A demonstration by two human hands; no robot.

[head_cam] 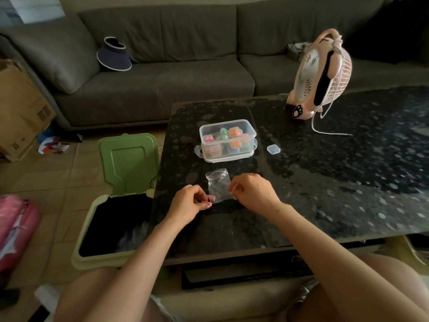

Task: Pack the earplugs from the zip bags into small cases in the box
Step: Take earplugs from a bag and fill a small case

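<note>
As far as the dark table [325, 182] shows, I'd say this is well along. The bin [97, 261] beside it has what looks like crumpled clear plastic inside, and the clear box [232, 158] mid-table holds a bunch of coloured cases. The left hand [188, 201] and right hand [253, 189] each pinch the near edge of one zip bag [218, 184] lying just in front of the box, probably to open it. Can't tell if there are earplugs in it. One small case [273, 149] waits on the table just right of the box, I'd guess for this pair.
</note>
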